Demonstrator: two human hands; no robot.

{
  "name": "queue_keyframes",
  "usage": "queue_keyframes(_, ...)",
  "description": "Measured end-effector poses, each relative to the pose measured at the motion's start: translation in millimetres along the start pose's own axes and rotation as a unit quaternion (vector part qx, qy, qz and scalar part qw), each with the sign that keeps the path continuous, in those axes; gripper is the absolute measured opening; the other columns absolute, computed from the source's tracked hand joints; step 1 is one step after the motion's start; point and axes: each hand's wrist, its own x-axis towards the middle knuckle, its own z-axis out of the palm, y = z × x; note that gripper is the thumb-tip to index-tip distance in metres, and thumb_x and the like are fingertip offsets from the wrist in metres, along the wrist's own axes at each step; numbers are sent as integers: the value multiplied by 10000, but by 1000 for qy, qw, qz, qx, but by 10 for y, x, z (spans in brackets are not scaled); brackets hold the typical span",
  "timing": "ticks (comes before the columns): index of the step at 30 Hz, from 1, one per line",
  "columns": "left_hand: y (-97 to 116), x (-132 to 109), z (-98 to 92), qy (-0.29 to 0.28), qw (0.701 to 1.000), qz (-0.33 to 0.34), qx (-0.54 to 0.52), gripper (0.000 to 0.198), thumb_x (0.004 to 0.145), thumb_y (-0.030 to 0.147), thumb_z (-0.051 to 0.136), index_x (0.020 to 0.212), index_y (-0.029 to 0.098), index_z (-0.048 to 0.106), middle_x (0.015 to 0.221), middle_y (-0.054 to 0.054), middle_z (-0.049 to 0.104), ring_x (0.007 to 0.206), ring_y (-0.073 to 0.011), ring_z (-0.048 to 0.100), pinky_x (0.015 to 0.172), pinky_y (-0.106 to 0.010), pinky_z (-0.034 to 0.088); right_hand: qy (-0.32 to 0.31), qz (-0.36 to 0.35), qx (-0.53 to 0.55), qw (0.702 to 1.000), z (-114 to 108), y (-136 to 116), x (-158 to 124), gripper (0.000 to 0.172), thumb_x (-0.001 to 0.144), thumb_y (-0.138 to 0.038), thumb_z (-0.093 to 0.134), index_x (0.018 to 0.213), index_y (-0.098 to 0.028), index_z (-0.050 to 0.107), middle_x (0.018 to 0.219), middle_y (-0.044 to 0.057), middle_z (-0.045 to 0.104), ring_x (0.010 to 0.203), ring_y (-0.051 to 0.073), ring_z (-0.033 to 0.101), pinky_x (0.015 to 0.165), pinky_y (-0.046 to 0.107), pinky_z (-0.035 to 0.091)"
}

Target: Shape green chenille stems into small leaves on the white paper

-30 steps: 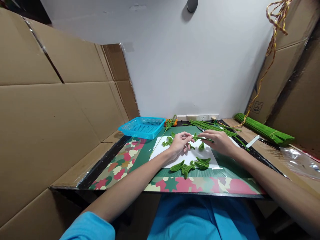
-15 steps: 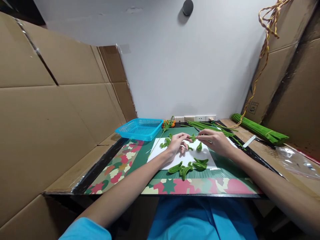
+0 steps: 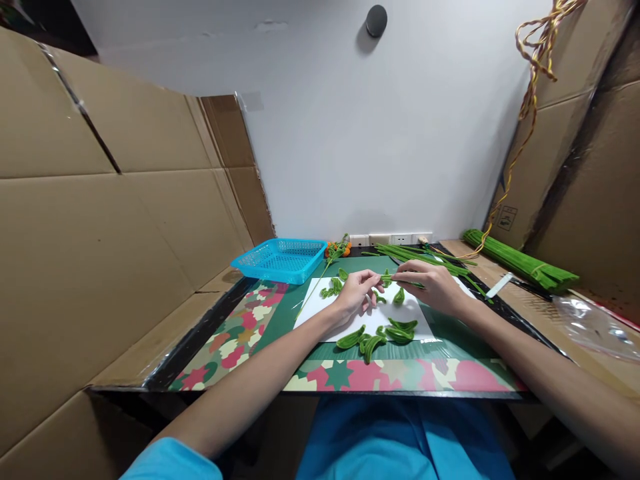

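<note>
Over a white sheet of paper [image 3: 325, 320], my left hand [image 3: 357, 295] and my right hand [image 3: 431, 285] face each other, fingertips pinched on a short piece of green pipe cleaner [image 3: 386, 277] that spans the gap between them. Much of that piece is hidden by the fingers. Bent green pipe-cleaner leaves lie around: a cluster [image 3: 373, 343] at the paper's near edge, a folded pair [image 3: 401, 331] right of it, a single leaf [image 3: 399, 297] below my right hand, and small curled pieces [image 3: 331, 288] left of my left hand.
A blue plastic basket [image 3: 283, 260] stands at back left, beside an orange flower with a green stem [image 3: 338, 249]. Loose green pipe cleaners [image 3: 425, 257] lie behind my right hand. Farther right are a thick bundle [image 3: 520, 260], a white strip [image 3: 499, 285] and a clear plastic bag [image 3: 597, 327].
Both hands stay nearly in place, still pinching the green pipe cleaner. The left fingers have curled in a little more. The view has tilted slightly.
</note>
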Motion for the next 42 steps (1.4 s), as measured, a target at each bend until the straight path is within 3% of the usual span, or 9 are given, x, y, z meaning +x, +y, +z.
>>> queue_keyframes(17,35,-44,25,7,1000,-15,7,442,816,604,658,815,174,555,691,29,556,409,-52,511,312,-156,292,-17,-10,21,1000,-39,-46,33,233,1029,-294,546,1067,-267,774,1089,68,733,916,190,714,748,292,545)
queue_keyframes(21,72,-40,42,33,999,1,10,399,815,555,669,795,174,555,686,32,548,409,-51,498,302,-154,268,-15,-9,24,1000,-49,-57,45,239,1026,-345,560,970,-242,769,1052,69,737,880,183,710,726,276,530)
queue_keyframes(27,68,9,-3,95,994,43,12,386,834,535,638,756,176,522,637,55,498,399,-34,470,328,-138,243,0,0,45,999,-22,-37,27,243,1030,-364,558,973,-227,750,1049,77,725,894,186,699,766,285,523)
queue_keyframes(34,79,60,-69,151,987,61,-9,385,811,536,649,755,182,507,611,83,449,351,-21,414,322,-150,207,2,5,26,1000,-46,-34,30,265,1035,-350,541,889,-203,706,856,62,699,740,162,662,670,265,497)
queue_keyframes(39,65,50,-56,126,991,33,-15,394,803,544,655,748,185,502,590,85,435,350,-17,389,322,-148,185,9,2,37,999,-67,-55,35,189,1016,-350,576,1033,-225,715,1099,92,708,863,185,706,726,285,547)
queue_keyframes(42,55,32,-33,100,995,9,-14,404,802,557,659,751,191,498,572,83,425,358,-24,393,325,-147,186,17,0,55,998,-55,-69,25,243,1014,-342,578,1206,-241,687,1217,109,685,900,191,722,748,296,578)
